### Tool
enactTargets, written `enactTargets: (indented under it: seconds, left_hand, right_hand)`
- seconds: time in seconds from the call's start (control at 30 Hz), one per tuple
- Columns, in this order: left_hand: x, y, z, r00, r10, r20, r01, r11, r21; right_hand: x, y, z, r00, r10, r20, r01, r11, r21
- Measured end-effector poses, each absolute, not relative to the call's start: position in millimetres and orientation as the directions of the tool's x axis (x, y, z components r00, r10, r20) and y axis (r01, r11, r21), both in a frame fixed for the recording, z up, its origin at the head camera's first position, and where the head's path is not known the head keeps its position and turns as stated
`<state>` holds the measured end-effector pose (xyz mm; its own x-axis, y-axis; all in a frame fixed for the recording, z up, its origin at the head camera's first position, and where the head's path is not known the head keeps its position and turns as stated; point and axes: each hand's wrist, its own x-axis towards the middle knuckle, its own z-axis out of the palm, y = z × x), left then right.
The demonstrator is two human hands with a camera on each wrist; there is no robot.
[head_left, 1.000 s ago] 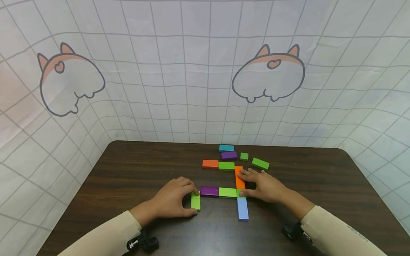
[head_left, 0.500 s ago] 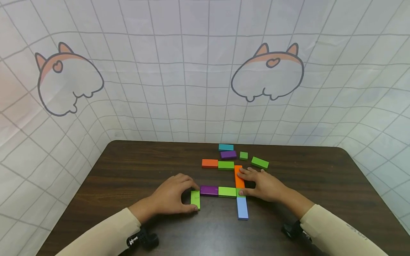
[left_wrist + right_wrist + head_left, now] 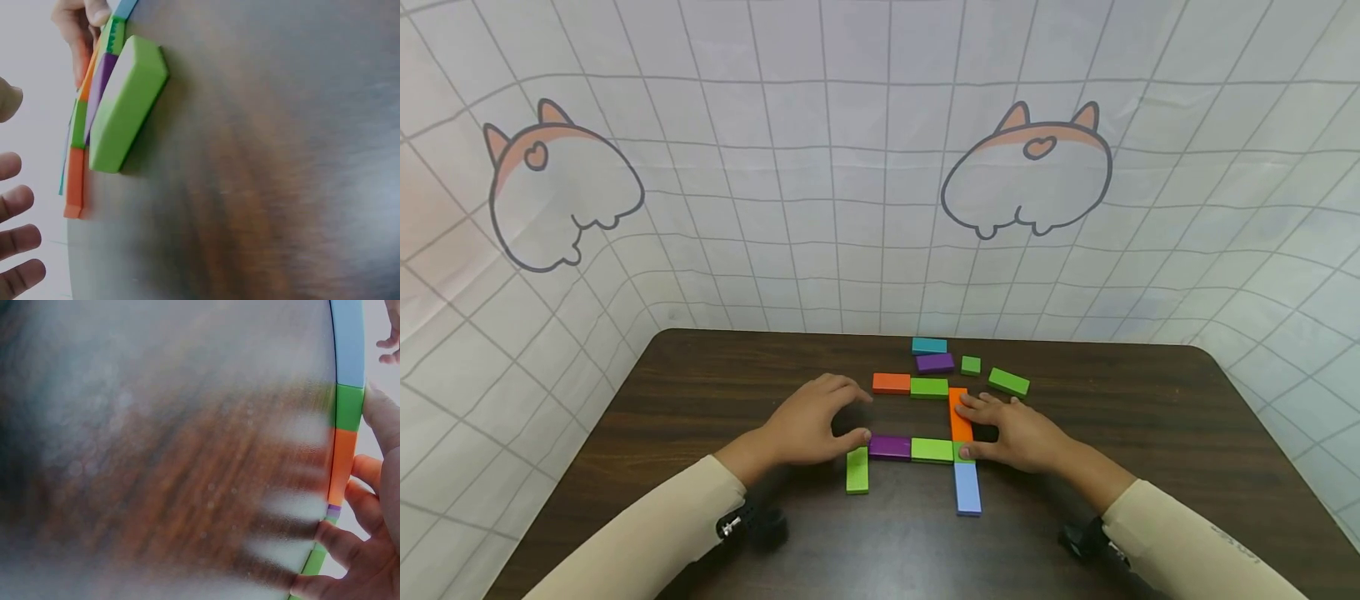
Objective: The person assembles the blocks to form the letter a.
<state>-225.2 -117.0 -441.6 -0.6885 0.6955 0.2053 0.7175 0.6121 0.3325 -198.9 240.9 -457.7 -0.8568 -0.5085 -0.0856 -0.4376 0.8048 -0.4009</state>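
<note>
My left hand, fingers spread and gripping nothing, hovers above and behind a light green block. That block also stands out in the left wrist view, apart from the fingers. A purple block, a second light green block and a small green block form a row to its right. My right hand rests with extended fingers on the orange block, its thumb on the small green block. A light blue block joins the small green one at the near side.
Behind the row, a red-orange block touches a green block end to end. Farther back lie a purple block, a teal block, a small green cube and a tilted green block on the dark table.
My left hand has let go of the light green block and moved up and away from me, toward the red-orange block. The right hand keeps its place.
</note>
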Motion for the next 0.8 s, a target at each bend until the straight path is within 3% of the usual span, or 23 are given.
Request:
enactTargets:
  seconds: [0.53,0.8]
  left_hand:
    - [-264.6,-93.3,-436.7,-0.735,0.670,0.106,0.670,0.692,0.268]
    - [-280.4,-77.2,-440.2,-0.725,0.685,0.074,0.681,0.695,0.231]
  right_hand:
    - [-197.2,239.3,-455.0,-0.859,-0.504,-0.084,-0.434,0.806,-0.403]
    - [-197.6,239.6,-456.0,-0.861,-0.499,-0.092,-0.426,0.809,-0.406]
